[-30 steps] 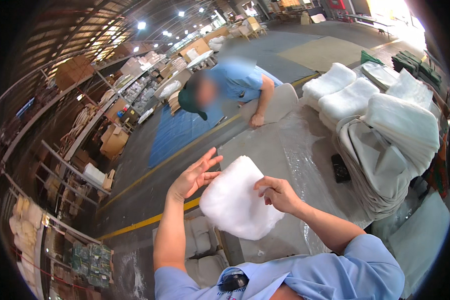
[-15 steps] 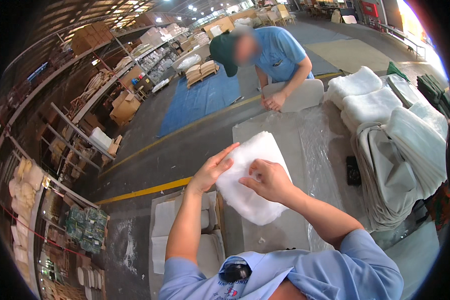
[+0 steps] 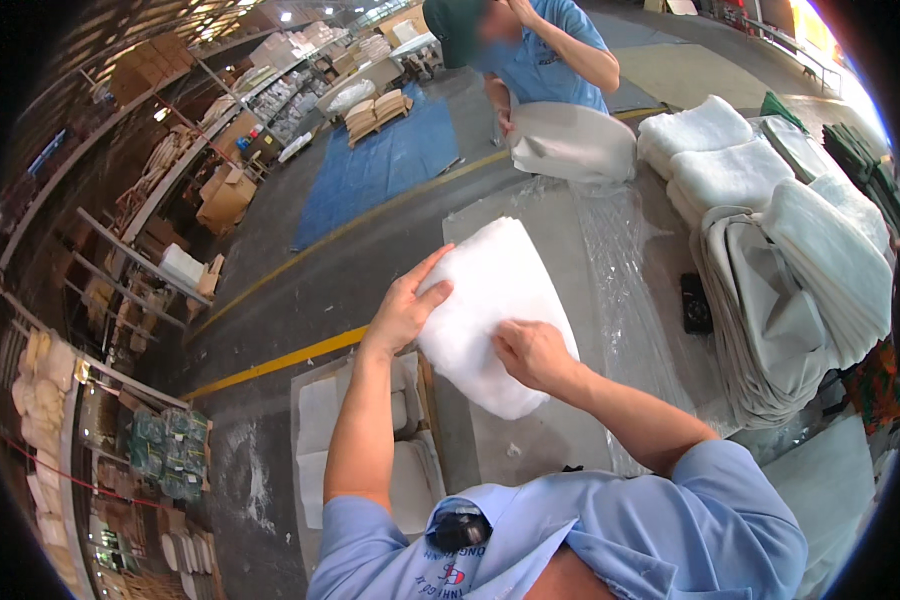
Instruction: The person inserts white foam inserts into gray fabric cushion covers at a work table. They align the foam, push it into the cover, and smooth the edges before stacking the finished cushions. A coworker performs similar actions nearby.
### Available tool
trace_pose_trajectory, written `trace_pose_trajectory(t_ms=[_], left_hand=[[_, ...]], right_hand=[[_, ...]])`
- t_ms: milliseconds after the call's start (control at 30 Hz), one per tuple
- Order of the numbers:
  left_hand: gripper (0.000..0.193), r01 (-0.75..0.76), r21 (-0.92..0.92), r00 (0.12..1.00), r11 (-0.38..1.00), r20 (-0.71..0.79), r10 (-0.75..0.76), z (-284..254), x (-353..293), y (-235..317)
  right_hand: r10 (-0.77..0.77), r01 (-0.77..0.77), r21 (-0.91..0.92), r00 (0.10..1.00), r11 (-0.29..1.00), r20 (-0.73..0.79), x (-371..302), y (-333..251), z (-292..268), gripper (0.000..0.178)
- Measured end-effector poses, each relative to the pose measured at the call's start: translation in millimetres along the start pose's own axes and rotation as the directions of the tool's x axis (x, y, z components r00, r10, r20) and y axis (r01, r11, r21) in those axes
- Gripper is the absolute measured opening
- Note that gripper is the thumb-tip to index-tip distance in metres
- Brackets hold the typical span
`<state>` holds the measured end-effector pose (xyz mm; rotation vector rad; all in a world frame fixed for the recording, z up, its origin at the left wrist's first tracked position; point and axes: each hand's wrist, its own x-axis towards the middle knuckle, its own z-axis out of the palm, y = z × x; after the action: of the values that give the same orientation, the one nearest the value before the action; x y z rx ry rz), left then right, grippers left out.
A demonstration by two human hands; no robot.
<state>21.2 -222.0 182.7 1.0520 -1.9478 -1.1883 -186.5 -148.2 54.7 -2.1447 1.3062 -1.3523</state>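
Stood at a flat grey table [image 3: 570,432], overlaid toward the right with a wrinkled sheet of clear plastic [image 3: 620,300]. Had at its right side folded white fleecy batts [image 3: 735,170], a draped pile of grey cloth covers [image 3: 745,310], a fanned stack of white wadding sheets [image 3: 830,270] and, just beside the covers, a small flat black object [image 3: 697,303]. Faced a co-worker [image 3: 560,65] in a blue shirt and dark green cap, behind a rounded grey panel [image 3: 575,140]. Overlooked at the left a dark grey floor [image 3: 260,285] with a painted yellow line [image 3: 280,362], a spread blue sheet [image 3: 380,170] and long metal racks [image 3: 135,245] with brown cardboard boxes. Had in front, between both hands, a thick white rounded pad [image 3: 495,265] of fluffy wadding; could not tell whether touching the table. Laid the left hand [image 3: 400,312], partly open, along the pad's left edge, thumb over the face; could not tell how firmly gripped. Rested the right hand [image 3: 532,354], loosely curled, on the pad's middle; could not tell whether pinching, with fingertips partly hidden. Saw the co-worker's cap cut off above, pale cushions [image 3: 410,475] partly covered by the left forearm, and rack contents blurred in shadow.
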Motion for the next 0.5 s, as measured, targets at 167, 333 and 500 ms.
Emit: trace_pose_trajectory(t_ms=[167,333,500], left_hand=[[0.059,0.013,-0.051,1.0,0.999,-0.019,-0.014,-5.6,-6.0,-5.1],[0.059,-0.003,-0.017,1.0,1.0,0.027,0.003,14.1,-0.9,13.9],[0.07,-0.009,-0.047,1.0,0.999,-0.018,0.008,7.9,-8.5,1.7]], right_hand=[[0.047,-0.039,0.116,0.996,0.992,-0.07,10.1,-8.6,-15.0,0.027],[-0.059,0.058,-0.011,0.985,0.998,-0.163,55.2,-28.3,-39.7,0.019],[-0.059,0.059,0.01,0.998,0.998,0.029,8.8,5.6,-23.0,0.019]])
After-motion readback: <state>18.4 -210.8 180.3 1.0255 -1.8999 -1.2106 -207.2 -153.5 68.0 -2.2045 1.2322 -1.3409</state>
